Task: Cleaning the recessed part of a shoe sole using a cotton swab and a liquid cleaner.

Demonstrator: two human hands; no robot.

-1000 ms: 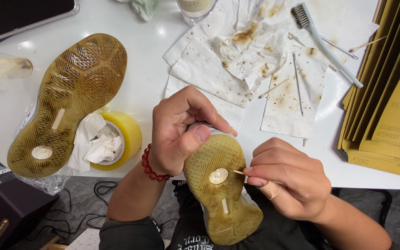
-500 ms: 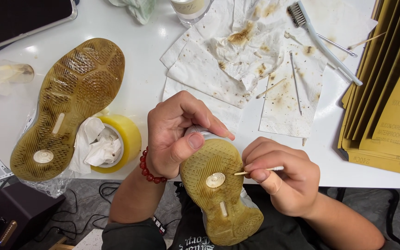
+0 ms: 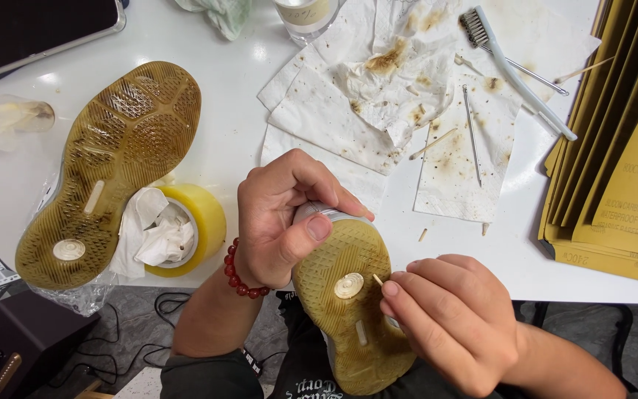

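Note:
My left hand (image 3: 282,214), with a red bead bracelet at the wrist, grips a shoe (image 3: 348,303) held sole-up over my lap; the thumb presses on the yellowed rubber sole. My right hand (image 3: 452,318) pinches a thin wooden toothpick (image 3: 378,279), its tip touching the sole beside a pale round disc in the tread. A second shoe (image 3: 108,170) lies sole-up on the white table at the left.
A yellow tape roll (image 3: 204,218) stuffed with tissue sits beside the second shoe. Stained paper towels (image 3: 385,96), a metal pick (image 3: 471,133), a white brush (image 3: 515,66) and loose toothpicks lie ahead. Sandpaper sheets (image 3: 622,162) are stacked at right; a dark tablet (image 3: 31,29) is top left.
My right hand has shifted slightly and regripped the toothpick closer to its tip, which stays against the sole near the round disc. My left hand holds the shoe as before.

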